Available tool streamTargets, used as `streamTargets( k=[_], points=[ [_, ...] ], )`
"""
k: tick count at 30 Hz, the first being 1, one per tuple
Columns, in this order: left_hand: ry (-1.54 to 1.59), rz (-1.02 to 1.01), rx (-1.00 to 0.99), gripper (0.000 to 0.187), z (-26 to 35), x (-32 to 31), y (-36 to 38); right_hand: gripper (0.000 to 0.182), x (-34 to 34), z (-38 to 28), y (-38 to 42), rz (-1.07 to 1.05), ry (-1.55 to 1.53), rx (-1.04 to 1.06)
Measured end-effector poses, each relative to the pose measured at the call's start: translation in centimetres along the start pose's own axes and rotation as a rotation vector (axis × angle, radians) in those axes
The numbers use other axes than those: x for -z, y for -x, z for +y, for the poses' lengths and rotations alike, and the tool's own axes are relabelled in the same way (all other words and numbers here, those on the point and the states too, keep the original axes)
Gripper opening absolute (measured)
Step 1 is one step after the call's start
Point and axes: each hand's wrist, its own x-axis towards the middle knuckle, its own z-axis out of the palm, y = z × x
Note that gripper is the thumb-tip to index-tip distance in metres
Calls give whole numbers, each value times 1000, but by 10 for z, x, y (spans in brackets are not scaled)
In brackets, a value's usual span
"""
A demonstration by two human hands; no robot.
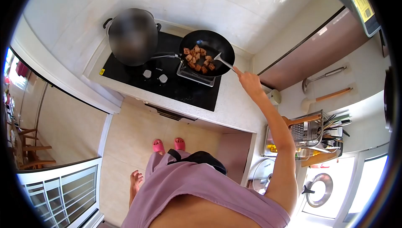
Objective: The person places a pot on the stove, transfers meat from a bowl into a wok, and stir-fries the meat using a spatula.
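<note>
My right hand [250, 82] is closed round the handle of a metal spatula [226, 63]. The spatula's blade rests inside a black wok [224, 45], beside browned chunks of meat [196, 55] gathered toward the wok's left and lower side. The wok sits over the right burner of a black gas stove [184, 91], and its long handle [165, 55] points left. My left hand [136, 180] hangs low at my side, away from the stove, with loosely bent fingers apart and nothing in them.
A large dark pot [133, 37] stands on the stove's left side. Right of me, a rack [310, 129] holds utensils and a grater. A ladle [310, 83] hangs on the wall, and a glass lid [264, 173] lies by the counter. A white barred door [63, 190] is at left.
</note>
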Motion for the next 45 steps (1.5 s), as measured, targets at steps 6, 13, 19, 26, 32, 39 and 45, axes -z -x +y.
streamTargets(
  k=[6, 13, 19, 26, 32, 39, 45],
  points=[
    [49, -20, -16, 36, -2, 12, -23, 54, -17, -9, -24, 73, -3, 49],
    [86, -22, 49, 37, -8, 11, -9, 53, -12, -20, -33, -43, 60, 68],
    [-76, -73, 51, 41, -11, 13, -1, 53, -14, -16, -21, -14, 68, 91],
    [58, -51, 11, 43, -1, 12, -9, 56, -20, -9, -13, -25, 125, 109],
    [92, -27, -29, 41, -2, 7, -24, 58, -16, 0, -8, -62, 74, 94],
    [-15, -56, 40, 34, -2, 9, -19, 60, -4, -35, -24, 25, -11, 82],
    [73, -34, 4, 34, -11, 11, -19, 68, -22, -17, -12, 8, 59, 106]
  ],
)
